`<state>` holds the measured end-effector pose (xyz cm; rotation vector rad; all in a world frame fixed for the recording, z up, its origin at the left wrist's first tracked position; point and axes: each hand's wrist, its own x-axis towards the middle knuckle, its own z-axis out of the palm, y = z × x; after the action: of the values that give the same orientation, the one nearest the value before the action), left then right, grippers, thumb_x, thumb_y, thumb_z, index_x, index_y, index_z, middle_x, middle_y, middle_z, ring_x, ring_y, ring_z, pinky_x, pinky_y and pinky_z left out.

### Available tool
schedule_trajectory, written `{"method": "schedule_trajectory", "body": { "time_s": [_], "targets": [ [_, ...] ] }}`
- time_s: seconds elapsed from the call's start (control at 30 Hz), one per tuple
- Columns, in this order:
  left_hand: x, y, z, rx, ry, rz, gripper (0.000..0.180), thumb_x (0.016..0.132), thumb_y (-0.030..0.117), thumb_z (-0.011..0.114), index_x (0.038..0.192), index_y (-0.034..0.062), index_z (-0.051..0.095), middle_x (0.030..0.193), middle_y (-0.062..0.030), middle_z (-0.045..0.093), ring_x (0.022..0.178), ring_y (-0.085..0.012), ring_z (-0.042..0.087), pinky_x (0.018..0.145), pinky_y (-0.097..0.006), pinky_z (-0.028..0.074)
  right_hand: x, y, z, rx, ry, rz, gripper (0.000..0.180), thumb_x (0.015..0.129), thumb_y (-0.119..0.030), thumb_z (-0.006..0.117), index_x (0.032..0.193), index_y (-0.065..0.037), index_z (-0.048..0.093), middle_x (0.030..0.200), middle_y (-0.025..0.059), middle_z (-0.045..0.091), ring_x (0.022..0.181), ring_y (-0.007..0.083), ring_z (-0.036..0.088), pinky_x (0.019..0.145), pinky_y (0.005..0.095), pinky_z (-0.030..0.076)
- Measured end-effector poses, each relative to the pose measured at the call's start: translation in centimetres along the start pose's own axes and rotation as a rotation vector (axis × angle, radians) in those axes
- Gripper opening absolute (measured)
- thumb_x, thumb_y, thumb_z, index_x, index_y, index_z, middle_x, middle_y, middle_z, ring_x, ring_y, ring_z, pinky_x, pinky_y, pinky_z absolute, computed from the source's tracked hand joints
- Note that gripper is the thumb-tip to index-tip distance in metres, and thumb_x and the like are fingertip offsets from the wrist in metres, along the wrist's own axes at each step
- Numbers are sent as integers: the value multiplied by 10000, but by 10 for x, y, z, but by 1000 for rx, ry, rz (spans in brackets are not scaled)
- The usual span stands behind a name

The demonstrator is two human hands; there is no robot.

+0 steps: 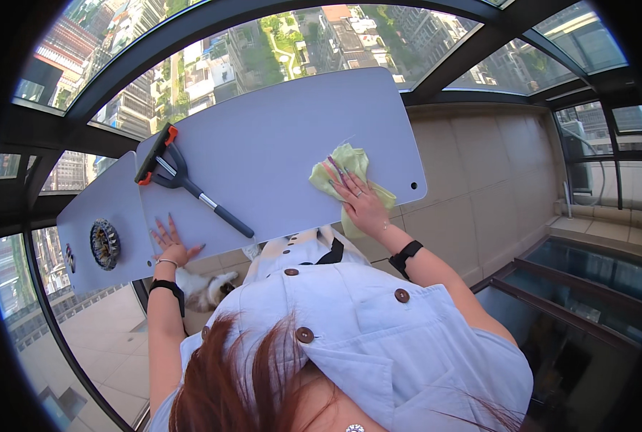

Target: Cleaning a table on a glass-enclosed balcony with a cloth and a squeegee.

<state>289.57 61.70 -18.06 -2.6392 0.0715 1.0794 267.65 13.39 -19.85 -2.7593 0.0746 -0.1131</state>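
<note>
Head view shows a pale tabletop [263, 137] by the windows. Her right hand [360, 201] presses flat, fingers spread, on a yellow-green cloth [350, 169] near the table's right edge. Her left hand [171, 245] rests splayed on the near edge, holding nothing. A squeegee [181, 178] lies left of the cloth, apart from both hands. A round dish [106, 244] sits on the lower left leaf; its contents are unclear. Bare surface lies between squeegee and cloth.

1 yellow cloth [350, 176], 1 squeegee [184, 180], 2 white boards [263, 137] (side by side), 1 round strainer [106, 244].
</note>
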Motion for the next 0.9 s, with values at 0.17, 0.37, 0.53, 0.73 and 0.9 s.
{"method": "schedule_trajectory", "body": {
  "time_s": [0.17,0.37,0.53,0.73,0.9],
  "targets": [
    [22,-37,43,41,374,199,1348,689,641,719,1428,242,-335,1483,-189,-370,1373,-528,-214,907,-824,226,23,17,-17,30,34,35,515,913,-192,531,1414,-263,435,1480,51,400,1406,265,304,1108,504,304],
    [34,-39,48,25,424,297,1349,694,609,732,1427,230,-336,1483,-208,-360,1365,-552,-201,922,-814,224,15,98,-32,-140,286,447,505,912,-161,521,1409,-224,453,1441,105,449,1378,313,343,1099,453,316],
    [36,-40,53,-1,372,225,1335,710,592,727,1432,212,-329,1470,-250,-357,1350,-579,-202,969,-793,182,-33,91,-28,-37,289,478,483,909,-123,528,1385,-192,483,1443,101,443,1381,304,334,1125,433,295],
    [38,-48,55,55,373,226,1317,724,610,706,1433,204,-327,1472,-263,-346,1345,-585,-206,970,-791,181,-82,35,-18,1,241,385,494,884,-65,546,1365,-164,503,1413,109,476,1354,293,382,1091,424,341],
    [2,-4,7,-3,75,124,1302,764,597,667,1421,41,-310,1445,-360,-302,1312,-570,-298,1059,-684,-97,-74,-39,-2,76,68,82,500,874,-59,559,1361,-163,507,1420,93,475,1352,257,397,1075,391,373]
  ]
}}
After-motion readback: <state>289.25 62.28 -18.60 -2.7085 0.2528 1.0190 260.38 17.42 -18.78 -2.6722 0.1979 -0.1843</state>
